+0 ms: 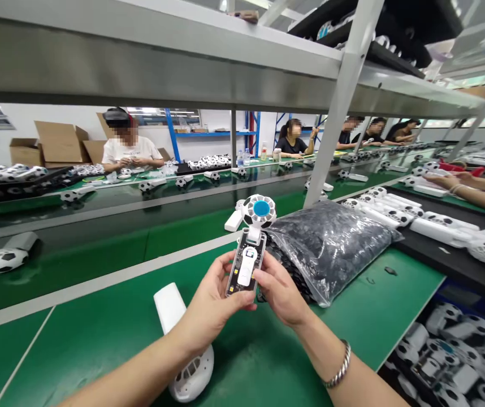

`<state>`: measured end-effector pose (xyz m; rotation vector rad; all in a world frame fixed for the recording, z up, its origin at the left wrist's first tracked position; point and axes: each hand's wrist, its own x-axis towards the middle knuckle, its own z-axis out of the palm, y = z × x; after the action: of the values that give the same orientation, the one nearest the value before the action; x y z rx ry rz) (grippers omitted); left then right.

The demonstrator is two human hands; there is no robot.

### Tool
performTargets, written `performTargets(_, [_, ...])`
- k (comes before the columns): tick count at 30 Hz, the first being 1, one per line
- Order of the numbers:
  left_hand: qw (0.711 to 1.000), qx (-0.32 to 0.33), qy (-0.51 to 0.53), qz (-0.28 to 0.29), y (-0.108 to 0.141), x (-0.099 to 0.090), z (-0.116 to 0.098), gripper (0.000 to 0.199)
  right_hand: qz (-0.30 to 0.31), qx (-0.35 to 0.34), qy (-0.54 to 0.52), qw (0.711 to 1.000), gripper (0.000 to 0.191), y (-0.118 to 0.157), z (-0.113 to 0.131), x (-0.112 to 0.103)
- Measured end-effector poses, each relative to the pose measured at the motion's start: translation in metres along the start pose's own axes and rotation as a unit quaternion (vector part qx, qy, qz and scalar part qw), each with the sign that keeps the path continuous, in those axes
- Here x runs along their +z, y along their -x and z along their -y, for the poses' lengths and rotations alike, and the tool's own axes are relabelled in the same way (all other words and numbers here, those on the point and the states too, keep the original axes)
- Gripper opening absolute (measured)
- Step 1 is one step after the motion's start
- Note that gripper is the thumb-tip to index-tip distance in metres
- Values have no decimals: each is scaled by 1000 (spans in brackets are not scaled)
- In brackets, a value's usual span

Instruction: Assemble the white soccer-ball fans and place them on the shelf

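"What do we have?"

"Our left hand (212, 297) and right hand (280, 291) both grasp a handheld fan (253, 249) — upright, above the green workbench (98, 362)."

"Nearby?"

"A black-filled plastic bag (327, 249) just right — a white fan shell (194, 376) under our left wrist."

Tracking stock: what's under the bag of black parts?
The clear bag of black parts lies on the green bench mat, seen around its edges; anything directly beneath the bag is covered.
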<state>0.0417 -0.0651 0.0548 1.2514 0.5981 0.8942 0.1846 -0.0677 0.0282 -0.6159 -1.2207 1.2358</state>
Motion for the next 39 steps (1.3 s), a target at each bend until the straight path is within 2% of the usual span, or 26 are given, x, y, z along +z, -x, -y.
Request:
performTargets(3, [1000,15,-14,-9,-4,1,9,55,-6,14,-11,1000,38,2,-1,3])
performTargets(9, [1000,17,-15,-5,-5,-3,12,55,26,39,-13,999,53,6,-1,7])
performTargets(24, [996,24,-89,-6,-3,-4,16,55,-30,17,-2,999,42,8,-9,12])
performTargets(39, [993,26,-115,-29,-3,-1,17,56,-71,38,-26,996,38,9,-10,15])
